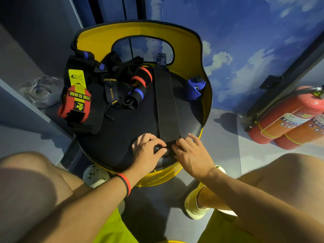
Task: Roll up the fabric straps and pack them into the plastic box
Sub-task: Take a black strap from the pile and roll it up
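My left hand point(149, 148) pinches the small roll I am starting at the near end of the long black strap point(166, 102), thumb and fingers curled round it. My right hand point(190, 151) bends its fingers over the same roll from the other side. Beyond the roll, nearly the whole strap lies flat across the round black seat point(126, 134), running away to the yellow backrest point(206, 95), so this one is barely begun. Of the rest, a blue strap point(194, 88) sits rolled by the backrest on the right, and a red and yellow wrap point(75, 104) looks bundled on the left. Between them, a tangle of black straps point(112, 85) is mostly loose. What I take for the plastic box point(40, 92), clear and blurred, stands well apart on the grey ledge to the left; nothing seems packed in it. Two fire extinguishers point(289, 118) lie on the floor to the right, out of my way.
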The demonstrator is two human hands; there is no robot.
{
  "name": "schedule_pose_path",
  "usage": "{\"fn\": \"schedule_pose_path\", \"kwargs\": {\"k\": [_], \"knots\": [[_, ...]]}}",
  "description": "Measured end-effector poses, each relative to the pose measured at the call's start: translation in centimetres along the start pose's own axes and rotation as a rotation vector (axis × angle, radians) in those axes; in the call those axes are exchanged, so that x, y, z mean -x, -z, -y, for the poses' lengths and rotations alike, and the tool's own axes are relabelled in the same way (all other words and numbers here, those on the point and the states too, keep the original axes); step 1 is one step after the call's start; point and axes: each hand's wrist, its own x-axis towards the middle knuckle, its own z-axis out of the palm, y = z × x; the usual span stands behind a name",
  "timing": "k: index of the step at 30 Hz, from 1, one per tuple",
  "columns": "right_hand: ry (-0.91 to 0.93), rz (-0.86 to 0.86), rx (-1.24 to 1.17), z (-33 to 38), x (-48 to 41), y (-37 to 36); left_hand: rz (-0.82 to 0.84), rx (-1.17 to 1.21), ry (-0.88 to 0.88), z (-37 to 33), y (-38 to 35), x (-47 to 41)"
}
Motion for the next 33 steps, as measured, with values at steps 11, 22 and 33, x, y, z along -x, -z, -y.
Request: {"fn": "schedule_pose_path", "kwargs": {"k": [11, 22, 33], "knots": [[-0.031, -0.008, -0.109, -0.6, -0.6, 0.0, 0.018, -0.189, -0.296, 0.7, 0.7, 0.1], [-0.236, 0.054, -0.222, -0.3, -2.4, 0.9, 0.075, -0.013, -0.119, 0.5, 1.2, -2.1], [-0.390, 0.074, -0.433, 0.5, -2.0, 1.4, 0.192, 0.174, 0.281, -1.1, 2.6, -2.2]]}}
